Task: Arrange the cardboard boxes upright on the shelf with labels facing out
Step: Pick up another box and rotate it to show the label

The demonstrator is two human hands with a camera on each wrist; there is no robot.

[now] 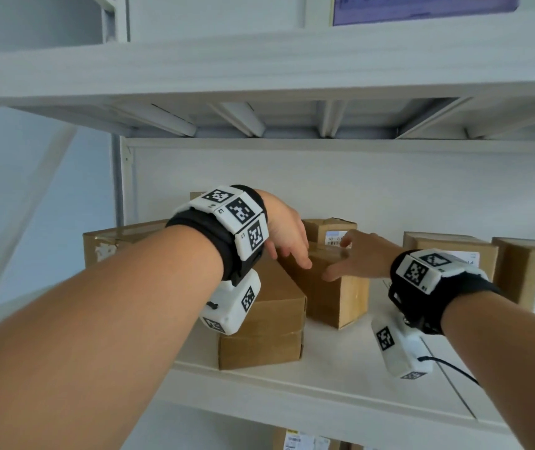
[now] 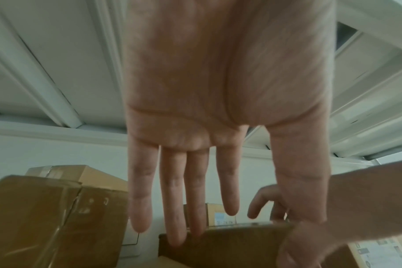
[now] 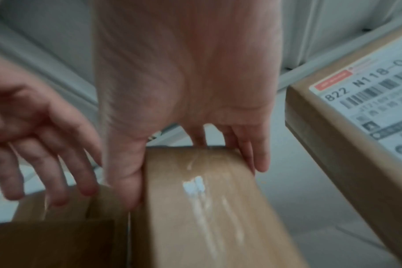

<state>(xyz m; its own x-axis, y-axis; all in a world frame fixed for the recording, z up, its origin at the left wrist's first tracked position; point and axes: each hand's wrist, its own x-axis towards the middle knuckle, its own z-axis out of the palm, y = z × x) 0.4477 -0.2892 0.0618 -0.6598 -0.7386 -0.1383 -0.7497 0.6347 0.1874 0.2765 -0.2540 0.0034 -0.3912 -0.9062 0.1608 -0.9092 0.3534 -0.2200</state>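
Fingers [image 3: 252, 159] round glossy-taped cardboard box [image 3: 207, 208]

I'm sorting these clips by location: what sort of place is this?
Probably a parcel storeroom or stockroom: white metal shelving, taped cardboard boxes on it, and printed barcode shipping labels on boxes further along.

both hands [image 1: 287, 237] extended, fingers straight

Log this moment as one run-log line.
phase: regrasp | right hand: grips taped box | left hand: open over it | label: not showing | shelf: labelled boxes at right
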